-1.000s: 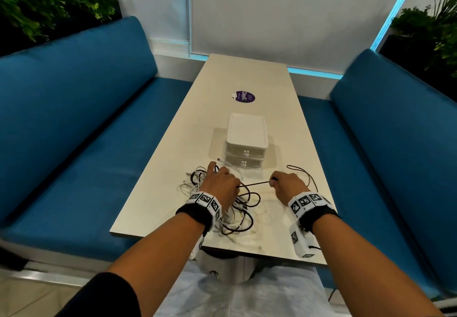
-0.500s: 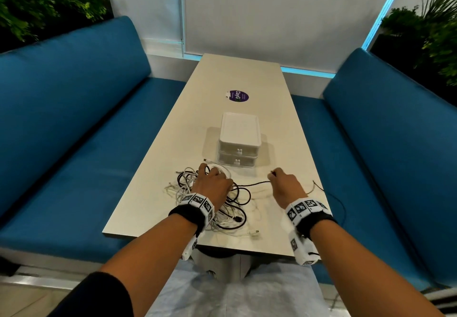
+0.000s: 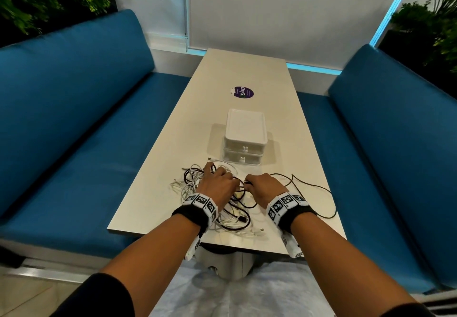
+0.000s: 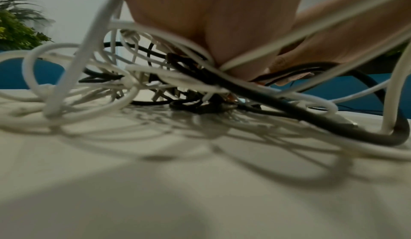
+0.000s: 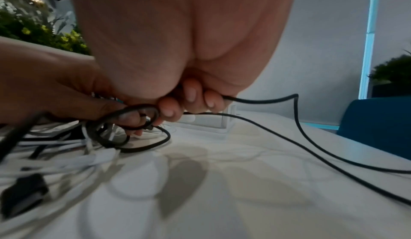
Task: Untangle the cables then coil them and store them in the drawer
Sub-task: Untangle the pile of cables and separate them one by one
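A tangle of black and white cables [image 3: 223,214] lies on the near end of the table [image 3: 160,188]. My left hand [image 3: 217,183] sits on top of the tangle, its fingers curled into the strands [image 4: 222,82] and pinching a black loop [image 5: 133,118]. Right beside it, my right hand [image 3: 262,188] grips a thin black cable [image 5: 262,100] in curled fingers [image 5: 189,100]. That cable's freed length [image 3: 314,188] loops across the table to the right. Just beyond the hands stands the white two-drawer unit [image 3: 244,141], both drawers closed.
Blue bench seats [image 3: 74,143] flank the table on both sides. A purple sticker [image 3: 243,92] lies on the tabletop beyond the drawer unit. A black plug [image 5: 22,191] and a white plug [image 3: 259,230] lie near the front edge. Plants fill the back corners.
My right hand has moved left until it almost touches the left hand. The taut black stretch between them is gone. More black slack lies on the table to the right.
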